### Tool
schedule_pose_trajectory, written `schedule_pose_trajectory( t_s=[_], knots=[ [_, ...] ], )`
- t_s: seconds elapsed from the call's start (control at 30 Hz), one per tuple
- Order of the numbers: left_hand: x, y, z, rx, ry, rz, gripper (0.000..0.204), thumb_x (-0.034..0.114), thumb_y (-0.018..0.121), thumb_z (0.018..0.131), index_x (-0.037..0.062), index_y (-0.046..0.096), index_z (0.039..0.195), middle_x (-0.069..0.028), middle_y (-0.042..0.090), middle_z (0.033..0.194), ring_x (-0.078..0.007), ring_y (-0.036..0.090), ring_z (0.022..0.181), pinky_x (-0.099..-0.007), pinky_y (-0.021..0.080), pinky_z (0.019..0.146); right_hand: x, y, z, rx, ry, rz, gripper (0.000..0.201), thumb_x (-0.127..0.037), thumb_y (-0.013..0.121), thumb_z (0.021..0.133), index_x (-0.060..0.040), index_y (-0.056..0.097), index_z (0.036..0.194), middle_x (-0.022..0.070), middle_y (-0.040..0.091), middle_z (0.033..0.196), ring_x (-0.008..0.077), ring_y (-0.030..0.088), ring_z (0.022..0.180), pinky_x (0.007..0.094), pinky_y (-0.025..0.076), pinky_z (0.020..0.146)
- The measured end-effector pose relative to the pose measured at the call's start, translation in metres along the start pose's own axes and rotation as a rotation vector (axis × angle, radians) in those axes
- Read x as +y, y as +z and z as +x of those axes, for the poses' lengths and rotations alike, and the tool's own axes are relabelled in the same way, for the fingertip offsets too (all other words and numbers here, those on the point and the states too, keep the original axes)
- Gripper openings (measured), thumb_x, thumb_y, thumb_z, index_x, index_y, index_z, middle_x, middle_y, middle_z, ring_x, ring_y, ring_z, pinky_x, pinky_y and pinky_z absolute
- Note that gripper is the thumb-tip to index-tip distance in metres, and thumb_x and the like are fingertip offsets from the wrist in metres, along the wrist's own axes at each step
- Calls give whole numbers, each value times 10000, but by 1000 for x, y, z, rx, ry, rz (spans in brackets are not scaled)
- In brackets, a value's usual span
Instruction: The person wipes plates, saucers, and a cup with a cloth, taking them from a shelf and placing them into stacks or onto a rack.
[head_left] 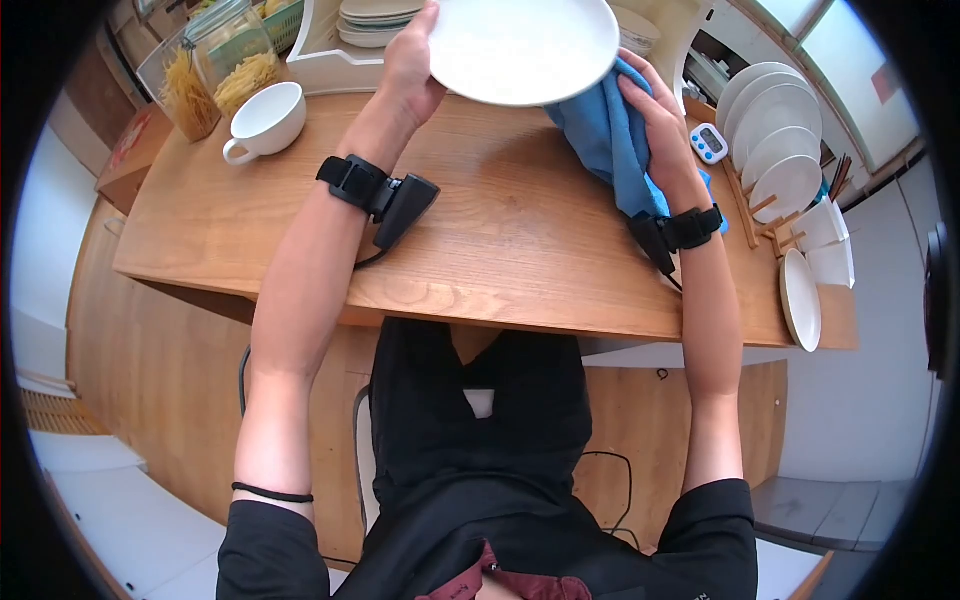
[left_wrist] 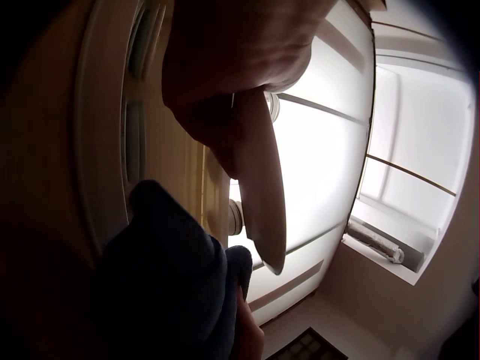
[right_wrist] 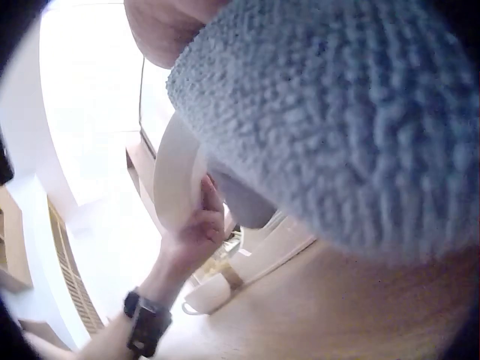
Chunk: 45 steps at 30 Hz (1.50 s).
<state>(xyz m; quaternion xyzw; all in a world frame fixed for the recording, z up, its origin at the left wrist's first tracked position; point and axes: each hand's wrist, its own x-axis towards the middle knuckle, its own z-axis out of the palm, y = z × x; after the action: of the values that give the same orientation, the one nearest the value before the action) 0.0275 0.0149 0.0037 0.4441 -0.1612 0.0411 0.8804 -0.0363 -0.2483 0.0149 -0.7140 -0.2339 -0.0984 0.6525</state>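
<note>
A white plate point(head_left: 525, 50) is held up above the far part of the wooden table. My left hand point(head_left: 412, 68) grips its left rim, and in the left wrist view the plate point(left_wrist: 264, 187) shows nearly edge-on below that hand point(left_wrist: 232, 67). A blue cloth point(head_left: 605, 125) hangs from my right hand point(head_left: 660, 125), whose fingers hold it at the plate's right edge. The cloth point(right_wrist: 337, 127) fills much of the right wrist view and hides most of the right hand; beyond it the left hand point(right_wrist: 196, 236) holds the plate point(right_wrist: 176, 176).
On the table point(head_left: 500, 240), a white cup point(head_left: 268, 120) stands at the left near glass jars of pasta point(head_left: 190, 95). At the right are a rack of upright plates point(head_left: 775, 120), a timer point(head_left: 708, 144) and a white dish point(head_left: 800, 300). A white shelf point(head_left: 335, 72) with stacked plates stands behind.
</note>
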Motion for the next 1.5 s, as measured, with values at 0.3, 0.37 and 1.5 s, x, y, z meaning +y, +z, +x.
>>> schedule_pose_trajectory(
  t_s=[0.3,0.37,1.5],
  knots=[
    [-1,19,-18,-193,-203,172,483,365,421,1015,-46,502,1255,-161,644,1064,-199,666,934,-315,576,799,-6,1,-5,140,186,427,407,-105,430,963,6,483,1351,109,603,1229,160,604,1075,269,490,920],
    [0,19,-19,-229,-235,191,488,368,425,1013,-47,502,1257,-163,644,1074,-197,666,940,-313,575,804,-4,-1,-4,134,174,436,404,-110,428,965,2,490,1348,110,603,1228,155,604,1073,266,495,908],
    [1,3,-2,75,-199,112,439,296,402,1025,-32,463,1311,-151,606,1203,-231,617,1078,-365,527,918,-7,-6,-6,-77,411,281,420,-231,580,947,22,533,1278,107,655,1118,144,658,923,267,555,787]
  ],
)
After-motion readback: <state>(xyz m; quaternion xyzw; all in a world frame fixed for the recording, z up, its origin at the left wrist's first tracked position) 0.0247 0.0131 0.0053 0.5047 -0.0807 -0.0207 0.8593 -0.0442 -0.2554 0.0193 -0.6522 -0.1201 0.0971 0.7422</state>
